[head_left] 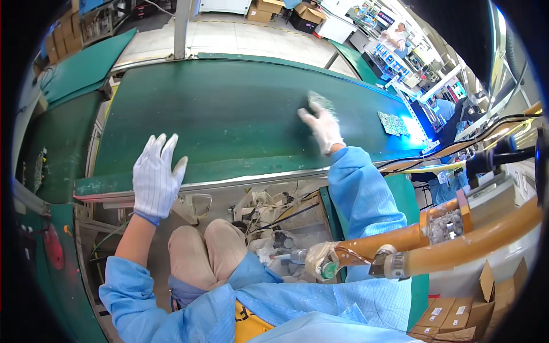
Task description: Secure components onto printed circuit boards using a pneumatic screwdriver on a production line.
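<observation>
My left hand (155, 176), in a white striped glove, is raised over the near edge of the green conveyor belt (217, 114), fingers spread and holding nothing. My right hand (322, 127), also gloved, reaches out across the belt and touches a blurred green circuit board (319, 103) at its fingertips. Whether the fingers grip the board or just rest on it is unclear. A second green circuit board (393, 123) lies farther right on the belt.
Orange-wrapped pipes and a tool (400, 251) cross at the lower right. Cardboard boxes (457, 314) sit on the floor at right. Wires and parts (269, 211) lie under the belt's metal rim. Other people in blue coats work at the far right.
</observation>
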`<state>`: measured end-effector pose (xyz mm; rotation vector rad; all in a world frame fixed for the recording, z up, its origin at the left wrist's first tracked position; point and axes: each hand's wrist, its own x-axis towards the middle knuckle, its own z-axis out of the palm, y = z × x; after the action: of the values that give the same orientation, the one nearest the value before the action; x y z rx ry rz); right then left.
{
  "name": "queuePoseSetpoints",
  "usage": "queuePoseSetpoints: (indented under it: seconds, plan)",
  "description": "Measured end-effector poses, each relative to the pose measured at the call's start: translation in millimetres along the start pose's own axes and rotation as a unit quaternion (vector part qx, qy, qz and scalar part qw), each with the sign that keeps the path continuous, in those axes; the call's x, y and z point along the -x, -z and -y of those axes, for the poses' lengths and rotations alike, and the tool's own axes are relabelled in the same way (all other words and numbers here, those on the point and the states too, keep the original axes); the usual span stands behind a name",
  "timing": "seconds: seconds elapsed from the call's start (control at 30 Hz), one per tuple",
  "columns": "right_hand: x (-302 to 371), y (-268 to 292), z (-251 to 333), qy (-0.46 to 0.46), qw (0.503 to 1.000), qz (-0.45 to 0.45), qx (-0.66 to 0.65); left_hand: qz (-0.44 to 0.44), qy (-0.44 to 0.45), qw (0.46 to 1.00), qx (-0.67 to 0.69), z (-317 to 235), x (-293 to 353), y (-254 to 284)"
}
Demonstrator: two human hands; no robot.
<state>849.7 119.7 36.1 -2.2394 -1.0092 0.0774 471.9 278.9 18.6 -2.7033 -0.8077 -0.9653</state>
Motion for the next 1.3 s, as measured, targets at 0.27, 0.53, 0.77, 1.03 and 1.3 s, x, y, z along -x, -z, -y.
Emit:
queuePoseSetpoints:
  seconds: [0.27, 0.53, 0.77, 1.03, 1.3]
  plan:
    - [105, -15, 161, 0.113, 0.95, 0.221, -0.191, 0.07, -0.026, 0.991, 0.114, -61, -32, -6]
    - [150, 62, 149, -0.04, 0.938, 0.191, -0.286, 0.079, -0.078, 0.994, 0.004, -41, -55, -32]
    - [206, 126, 86, 0.047, 0.732, 0.171, -0.658, -0.062, 0.231, 0.942, 0.237, 32, -57, -19]
    - [270, 92, 155, 0.199, 0.716, 0.103, -0.661, -0.147, 0.343, 0.353, 0.858, 68, 2, 42]
    - [289, 56, 223, 0.041, 0.854, -0.05, -0.515, -0.149, 0.356, 0.367, 0.846, 87, 169, 128]
